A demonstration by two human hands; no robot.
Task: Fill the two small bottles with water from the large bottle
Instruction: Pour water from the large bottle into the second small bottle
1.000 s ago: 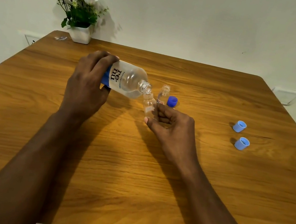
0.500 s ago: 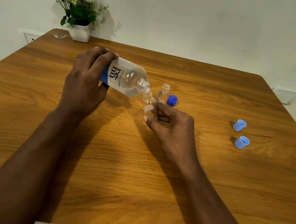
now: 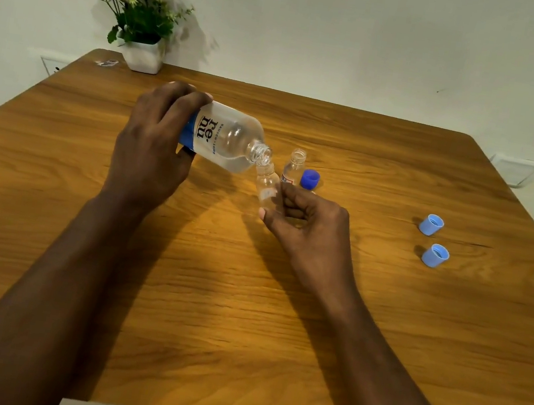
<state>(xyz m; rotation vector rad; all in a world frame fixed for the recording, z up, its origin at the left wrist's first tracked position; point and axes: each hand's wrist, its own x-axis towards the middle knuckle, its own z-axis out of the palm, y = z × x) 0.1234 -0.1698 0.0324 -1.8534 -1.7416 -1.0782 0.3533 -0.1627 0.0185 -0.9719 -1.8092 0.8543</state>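
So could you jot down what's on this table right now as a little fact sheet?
Left hand: grips the large bottle, tipped sideways
Right hand: holds the first small bottle, tilted, under the large bottle's mouth
Second small bottle: upright on the table, uncapped
Dark blue cap: beside the second small bottle
Light blue caps: two, on the table's right side
Flower pot: far left corner

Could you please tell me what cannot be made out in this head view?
Head view:
Water level in the held small bottle: clear plastic, its base covered by the right hand.
Any stream from the large bottle: too fine to see.
The large bottle's base: hidden under the left hand.
The standing small bottle: label too small to read.
The item near the flower pot: too small to identify.
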